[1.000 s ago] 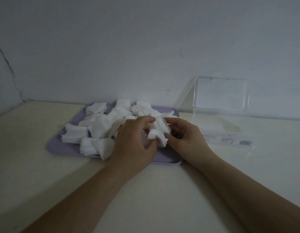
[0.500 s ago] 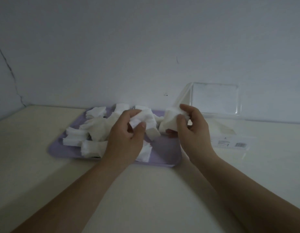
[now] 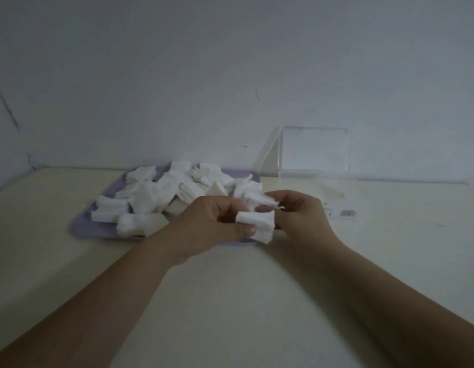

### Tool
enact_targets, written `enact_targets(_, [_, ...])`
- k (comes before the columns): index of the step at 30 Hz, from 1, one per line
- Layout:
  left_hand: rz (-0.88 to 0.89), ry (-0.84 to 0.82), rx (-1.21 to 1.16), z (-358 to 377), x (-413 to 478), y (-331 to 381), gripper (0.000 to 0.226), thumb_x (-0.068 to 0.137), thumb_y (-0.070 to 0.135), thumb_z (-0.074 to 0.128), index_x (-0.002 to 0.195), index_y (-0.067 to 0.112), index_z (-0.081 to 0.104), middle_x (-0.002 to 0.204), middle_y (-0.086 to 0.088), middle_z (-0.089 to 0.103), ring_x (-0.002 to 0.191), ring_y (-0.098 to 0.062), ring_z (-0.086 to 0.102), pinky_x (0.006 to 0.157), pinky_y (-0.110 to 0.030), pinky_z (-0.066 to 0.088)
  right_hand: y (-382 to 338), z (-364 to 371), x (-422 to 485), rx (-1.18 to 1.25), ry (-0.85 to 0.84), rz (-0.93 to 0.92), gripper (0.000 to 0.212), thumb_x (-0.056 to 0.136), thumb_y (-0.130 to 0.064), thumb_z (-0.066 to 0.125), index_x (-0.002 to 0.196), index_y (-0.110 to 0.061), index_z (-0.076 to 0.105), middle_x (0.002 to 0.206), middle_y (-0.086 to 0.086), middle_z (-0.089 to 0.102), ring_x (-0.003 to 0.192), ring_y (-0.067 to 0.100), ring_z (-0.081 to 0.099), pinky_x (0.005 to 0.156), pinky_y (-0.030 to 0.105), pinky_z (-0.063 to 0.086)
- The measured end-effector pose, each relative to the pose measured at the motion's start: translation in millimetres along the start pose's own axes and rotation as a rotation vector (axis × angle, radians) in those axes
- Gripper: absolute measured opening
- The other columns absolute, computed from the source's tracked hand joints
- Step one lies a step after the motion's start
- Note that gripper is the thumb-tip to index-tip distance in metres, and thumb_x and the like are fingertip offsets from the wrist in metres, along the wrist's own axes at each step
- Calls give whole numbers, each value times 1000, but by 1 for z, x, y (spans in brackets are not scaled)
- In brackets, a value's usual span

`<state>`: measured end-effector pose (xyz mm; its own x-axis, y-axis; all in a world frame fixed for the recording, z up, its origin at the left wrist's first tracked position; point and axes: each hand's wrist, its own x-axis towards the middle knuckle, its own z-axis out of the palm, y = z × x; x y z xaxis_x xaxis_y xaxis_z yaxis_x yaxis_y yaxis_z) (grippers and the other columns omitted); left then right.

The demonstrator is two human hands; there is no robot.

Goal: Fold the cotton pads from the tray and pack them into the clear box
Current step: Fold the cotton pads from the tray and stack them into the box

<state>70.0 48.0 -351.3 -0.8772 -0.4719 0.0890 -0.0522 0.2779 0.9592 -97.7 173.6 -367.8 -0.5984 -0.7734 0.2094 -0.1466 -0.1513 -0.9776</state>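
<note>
A lilac tray [image 3: 83,227] lies on the table and carries several white cotton pads [image 3: 150,192] in a loose heap. My left hand [image 3: 209,224] is over the tray's right front corner and pinches a folded cotton pad [image 3: 257,225] between thumb and fingers. My right hand [image 3: 302,216] is just beside it and pinches another pad [image 3: 259,199], whose frayed edge sticks out to the left of the fingers. The clear box [image 3: 334,197] sits to the right of the tray, its lid [image 3: 314,152] raised against the wall.
The cream table [image 3: 230,301] runs back to a pale wall [image 3: 230,75]. A barcode label [image 3: 347,213] shows on the box's front. A thin white sheet [image 3: 334,191] lies inside the box.
Both hands dropped lower and came together over the tray's right front corner. The left hand's pad now hangs folded in front of the right hand's fingers.
</note>
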Motion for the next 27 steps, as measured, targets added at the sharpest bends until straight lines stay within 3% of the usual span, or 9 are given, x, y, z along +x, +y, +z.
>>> enact_targets(3, [-22,-32,-74,9,4,-4,16,80,0,82,94,6,78,101,-16,78,100,-30,75,87,-45,62,9,-7,-2,-17,-47,3,20,84,-2,80,102,-10,81,95,12,81,94,35,78,91,58,60])
enact_targets(7, [54,75,46,23,9,-15,18,83,8,84,99,15,81,99,-12,79,99,-34,75,93,-56,59,14,-10,-1,-13,-103,-16,22,90,-3,75,111,-9,79,101,9,81,101,34,76,95,52,60])
enact_targets(11, [67,166,100,24,12,-23,22,91,12,76,100,32,80,96,-4,80,93,-22,76,92,-48,60,23,-12,3,7,-111,17,26,97,1,66,119,-9,75,109,9,80,107,32,75,101,55,56])
enact_targets(14, [93,222,115,21,13,-25,14,92,16,76,101,25,78,98,-7,79,97,-35,72,93,-52,56,24,-15,5,82,-76,55,23,95,3,68,116,-5,73,107,14,80,108,39,74,102,60,54])
enact_targets(18, [63,253,66,21,14,-26,15,87,15,81,96,21,71,93,-4,79,93,-37,73,90,-54,58,23,-13,3,139,-74,53,24,94,-3,70,118,-3,75,109,17,79,111,41,72,104,58,54])
enact_targets(22, [86,271,54,22,14,-28,14,84,16,83,92,22,74,87,-4,78,75,-17,68,76,-39,58,25,-12,4,139,-72,34,25,98,-7,67,122,-4,74,113,16,78,115,41,70,104,57,54])
enact_targets(27, [80,276,26,22,12,-26,14,85,15,82,97,20,76,91,-4,79,89,-33,74,89,-50,61,24,-11,4,144,-81,20,25,99,-8,65,122,-5,74,114,13,79,115,35,71,104,50,55])
